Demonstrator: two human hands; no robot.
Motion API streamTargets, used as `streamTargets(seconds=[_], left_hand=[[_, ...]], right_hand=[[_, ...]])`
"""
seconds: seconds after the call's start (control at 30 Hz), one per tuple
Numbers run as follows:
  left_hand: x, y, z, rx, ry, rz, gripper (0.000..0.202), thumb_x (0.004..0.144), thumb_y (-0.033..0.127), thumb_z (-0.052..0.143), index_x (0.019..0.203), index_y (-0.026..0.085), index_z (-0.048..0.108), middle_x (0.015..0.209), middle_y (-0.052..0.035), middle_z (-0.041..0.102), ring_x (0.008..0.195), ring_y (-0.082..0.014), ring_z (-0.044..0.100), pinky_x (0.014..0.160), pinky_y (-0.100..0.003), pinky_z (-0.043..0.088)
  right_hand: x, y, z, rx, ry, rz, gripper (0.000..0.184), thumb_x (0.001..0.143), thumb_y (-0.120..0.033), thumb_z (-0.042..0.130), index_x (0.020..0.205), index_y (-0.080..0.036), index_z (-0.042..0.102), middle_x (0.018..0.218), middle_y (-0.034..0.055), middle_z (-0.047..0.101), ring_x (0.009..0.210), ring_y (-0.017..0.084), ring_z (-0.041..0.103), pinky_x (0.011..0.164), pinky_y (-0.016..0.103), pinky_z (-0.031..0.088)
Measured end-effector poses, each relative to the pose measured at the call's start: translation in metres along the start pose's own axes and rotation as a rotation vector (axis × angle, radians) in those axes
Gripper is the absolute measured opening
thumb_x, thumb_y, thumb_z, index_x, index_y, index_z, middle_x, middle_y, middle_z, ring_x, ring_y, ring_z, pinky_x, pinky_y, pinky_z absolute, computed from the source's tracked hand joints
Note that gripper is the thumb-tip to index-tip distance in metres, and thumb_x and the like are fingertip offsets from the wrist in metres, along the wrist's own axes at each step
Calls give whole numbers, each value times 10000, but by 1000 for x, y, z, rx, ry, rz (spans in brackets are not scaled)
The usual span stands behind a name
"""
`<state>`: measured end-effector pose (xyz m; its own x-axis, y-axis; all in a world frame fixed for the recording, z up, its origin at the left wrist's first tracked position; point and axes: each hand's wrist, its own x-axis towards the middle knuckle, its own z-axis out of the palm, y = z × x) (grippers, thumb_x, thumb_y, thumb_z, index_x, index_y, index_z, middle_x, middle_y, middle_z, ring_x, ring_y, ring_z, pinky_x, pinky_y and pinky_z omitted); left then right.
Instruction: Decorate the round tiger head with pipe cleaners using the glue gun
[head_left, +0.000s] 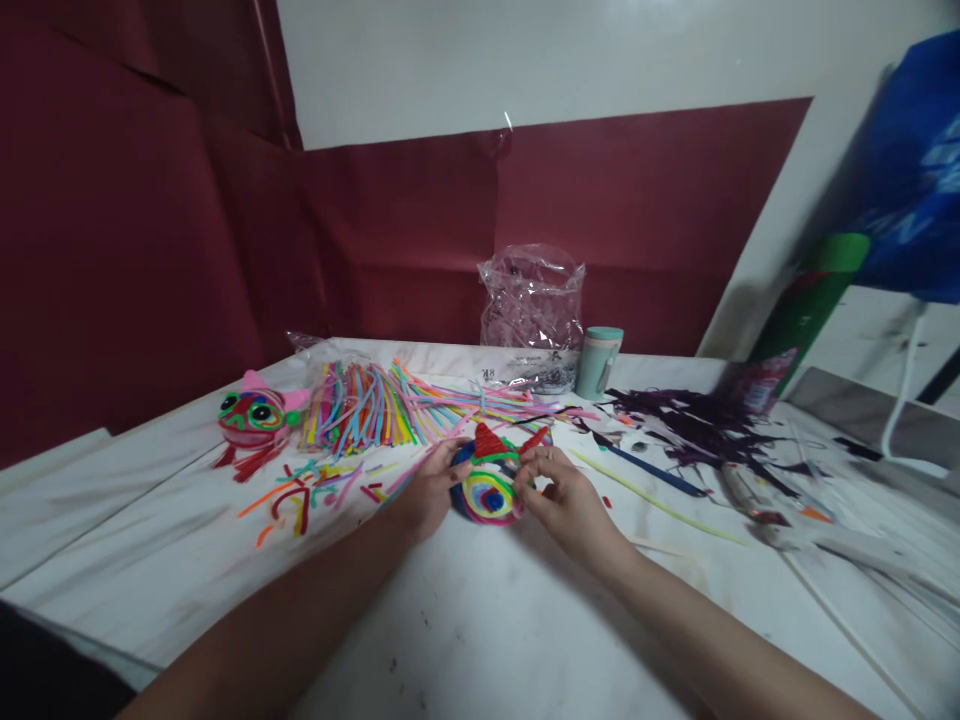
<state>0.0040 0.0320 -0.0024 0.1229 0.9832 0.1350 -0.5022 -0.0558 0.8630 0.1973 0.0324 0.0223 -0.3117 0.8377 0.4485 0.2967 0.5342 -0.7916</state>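
Note:
A round craft figure (489, 488) stands on the table in front of me, covered in coloured pipe cleaners. It has red pointed ears and a big eye ringed in yellow, white and blue. My left hand (435, 487) is closed around its left side, the fingers along the dark blue edge. On the other side my right hand (559, 490) has its fingers bent in a pinch against the figure's right edge. Whatever lies between those fingertips is too small to make out.
A finished-looking pink and red figure (255, 420) sits at the left. Behind lie bundled pipe cleaners (367, 405), with cut pieces (300, 500) nearer. A clear plastic bag (531, 310), a green cup (598, 362) and dark purple strips (675, 420) occupy the back and right.

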Motion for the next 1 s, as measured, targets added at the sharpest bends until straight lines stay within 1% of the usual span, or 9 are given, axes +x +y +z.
streamTargets(seconds=[0.1,0.23,0.4,0.5,0.63,0.77,0.87,1.0], left_hand=[[-1,0,2,-3,7,13,481,611,293,809,1031,190,597,1137,-91,647,1136,-293,557,934,-393,411],[-2,0,3,0,4,27,467,616,288,803,1027,187,606,1141,-89,646,1132,-292,560,944,-398,408],[-3,0,4,12,8,36,457,625,280,796,1028,182,606,1164,-93,639,1140,-295,554,946,-399,410],[-3,0,4,26,4,35,457,628,287,795,1031,183,605,1166,-93,636,1145,-293,548,950,-399,406],[-1,-2,1,54,10,74,463,627,307,797,1031,179,611,1151,-95,635,1148,-291,539,957,-397,395],[0,-6,0,90,21,102,448,643,307,786,1038,182,613,1133,-84,636,1138,-278,541,959,-384,390],[-1,-7,-1,106,23,111,433,674,313,762,1057,184,605,1141,-87,631,1124,-273,549,946,-382,402],[-4,-8,-1,161,-27,117,562,612,263,799,1123,193,576,1154,-92,627,1105,-293,558,927,-398,421]], right_hand=[[-1,0,1,-16,5,10,112,714,-155,572,624,-218,595,949,72,557,1025,244,523,867,377,431],[-1,0,2,-5,26,14,119,720,-156,560,627,-216,602,950,75,560,1038,250,523,838,367,444],[-1,-2,0,-24,14,7,145,714,-144,559,596,-219,598,922,66,575,1035,247,529,854,369,437],[-1,-4,-2,-31,-5,2,170,738,-161,541,584,-222,581,890,75,583,1045,256,519,799,359,451],[-1,-6,-2,-40,-11,-8,182,763,-194,532,589,-221,578,893,89,577,1025,260,522,716,340,463],[-2,-6,-2,-60,8,-21,167,763,-222,553,602,-216,597,882,82,576,935,240,551,706,333,466],[-1,-7,-3,-40,-9,-4,176,747,-234,570,573,-219,594,871,73,581,928,230,561,701,317,468],[2,-9,-10,-31,-57,57,172,704,-249,578,541,-216,620,930,87,603,1002,252,562,662,301,468]])
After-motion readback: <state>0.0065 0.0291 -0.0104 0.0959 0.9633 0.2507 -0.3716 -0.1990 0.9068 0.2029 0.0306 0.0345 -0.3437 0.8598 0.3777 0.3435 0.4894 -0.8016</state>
